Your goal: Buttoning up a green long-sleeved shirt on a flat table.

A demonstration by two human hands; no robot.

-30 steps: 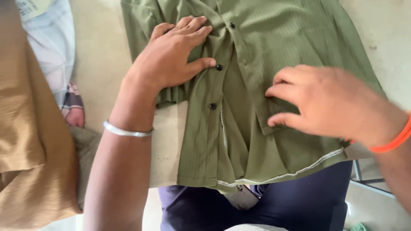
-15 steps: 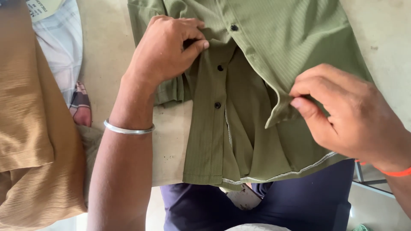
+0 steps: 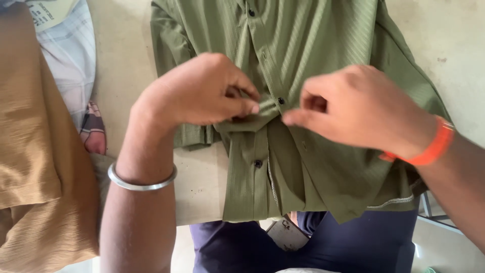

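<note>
Shirt point(image 3: 323, 55), olive green with fine stripes, lies spread face up over a pale table point(image 3: 121, 65), filling the upper middle and right of the frame, its hem hanging off the near edge at the lower centre. Its front is the part in hand. The left hand point(image 3: 197, 93), just left of centre, is closed in a pinch on the button strip, thumb and forefinger gripping a fold of the cloth beside a dark button point(image 3: 281, 100) at the middle of the frame. The right hand point(image 3: 361, 108), right of centre, is also curled shut, its thumb and forefinger tip touching the other edge of the front just right of that button; whether it grips cloth or only presses it I cannot tell. A second button point(image 3: 258, 163) lower down sits on the strip with the front gaping beside it, and another point(image 3: 251, 12) shows near the top edge.

Judging by the pinches, the step in hand is working the middle button and its hole; the move after it would call for lining the two edges up and steadying the cloth while the button passes.

A steel bangle point(image 3: 141, 179) rings the left wrist, an orange band point(image 3: 429, 146) the right. A tan garment point(image 3: 35, 167) fills the left side, with a checked cloth point(image 3: 68, 60) at upper left. Dark trousers point(image 3: 348, 247) show at the bottom.
</note>
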